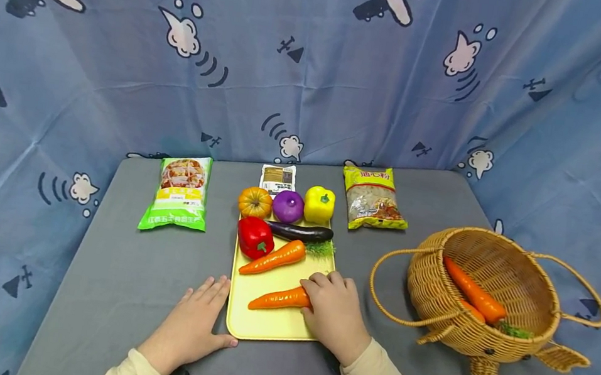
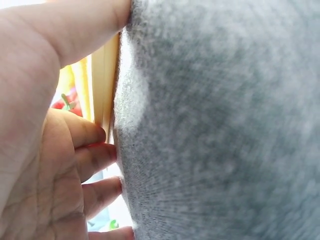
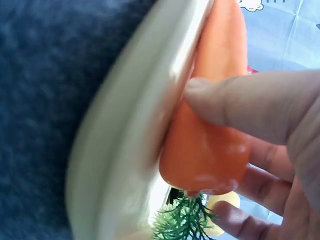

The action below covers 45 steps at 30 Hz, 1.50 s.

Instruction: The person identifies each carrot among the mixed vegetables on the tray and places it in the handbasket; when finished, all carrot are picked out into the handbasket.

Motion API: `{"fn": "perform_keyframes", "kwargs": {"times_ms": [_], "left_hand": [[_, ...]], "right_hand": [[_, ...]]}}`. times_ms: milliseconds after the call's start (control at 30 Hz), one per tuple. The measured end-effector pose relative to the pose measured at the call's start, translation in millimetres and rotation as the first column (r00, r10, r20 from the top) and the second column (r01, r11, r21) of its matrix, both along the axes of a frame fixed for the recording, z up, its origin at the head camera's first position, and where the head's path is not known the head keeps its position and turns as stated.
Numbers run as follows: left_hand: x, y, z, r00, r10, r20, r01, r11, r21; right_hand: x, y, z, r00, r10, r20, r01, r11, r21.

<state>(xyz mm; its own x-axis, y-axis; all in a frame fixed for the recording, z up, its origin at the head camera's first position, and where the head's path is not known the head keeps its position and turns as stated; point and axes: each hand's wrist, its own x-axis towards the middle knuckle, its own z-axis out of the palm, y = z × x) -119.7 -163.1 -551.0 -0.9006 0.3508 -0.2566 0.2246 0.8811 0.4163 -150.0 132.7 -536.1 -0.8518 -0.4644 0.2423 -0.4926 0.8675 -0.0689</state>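
Near the front of the yellow tray [image 1: 270, 330], my right hand [image 1: 337, 316] grips an orange carrot [image 1: 279, 299] by its thick end. Thumb and fingers close round that carrot [image 3: 210, 150] in the right wrist view, its green leafy top [image 3: 185, 220] hanging free. My left hand [image 1: 193, 325] rests on the table with straight fingers, thumb and fingertips at the tray's left edge. Behind the held carrot lie a second carrot [image 1: 274, 258], a red bell pepper [image 1: 256, 238] and an eggplant [image 1: 300, 232]. A small pumpkin [image 1: 255, 202], a purple round vegetable [image 1: 288, 207] and a yellow bell pepper [image 1: 319, 205] line the tray's far end.
On the right stands a wicker basket [image 1: 427, 280] with raised loop handles, carrots [image 1: 472, 289] inside it. A green-and-white food bag [image 1: 180, 194] lies at the left. Behind the tray is a small white packet [image 1: 277, 178], with a yellow-topped bag [image 1: 373, 198] to its right.
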Motion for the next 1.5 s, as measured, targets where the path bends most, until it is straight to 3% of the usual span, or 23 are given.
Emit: {"fn": "perform_keyframes", "kwargs": {"times_ms": [233,433,667,1100,1500], "left_hand": [[5.4,0.6,-1.5,1.000,-0.003,-0.023,0.003,1.000,0.022],[7.8,-2.3,-7.3,0.999,-0.006,-0.035,0.008,0.999,0.038],[7.6,-6.2,-8.3,0.999,-0.003,-0.048,0.004,0.999,0.037],[-0.5,-5.1,-4.1,0.999,-0.005,-0.052,0.006,1.000,0.025],[3.7,1.3,-0.5,0.999,-0.012,-0.047,0.014,0.999,0.041]], "right_hand": [[11.0,3,9.1,0.999,0.053,-0.010,-0.053,0.998,-0.037],[25.8,8,31.9,0.997,0.072,-0.035,-0.076,0.989,-0.124],[37.2,25,58.1,0.996,0.056,-0.072,-0.065,0.989,-0.129],[52.0,88,111.1,0.974,-0.108,-0.197,0.062,0.972,-0.226],[57.9,174,147.5,0.923,-0.311,-0.226,0.274,0.944,-0.183]]}}
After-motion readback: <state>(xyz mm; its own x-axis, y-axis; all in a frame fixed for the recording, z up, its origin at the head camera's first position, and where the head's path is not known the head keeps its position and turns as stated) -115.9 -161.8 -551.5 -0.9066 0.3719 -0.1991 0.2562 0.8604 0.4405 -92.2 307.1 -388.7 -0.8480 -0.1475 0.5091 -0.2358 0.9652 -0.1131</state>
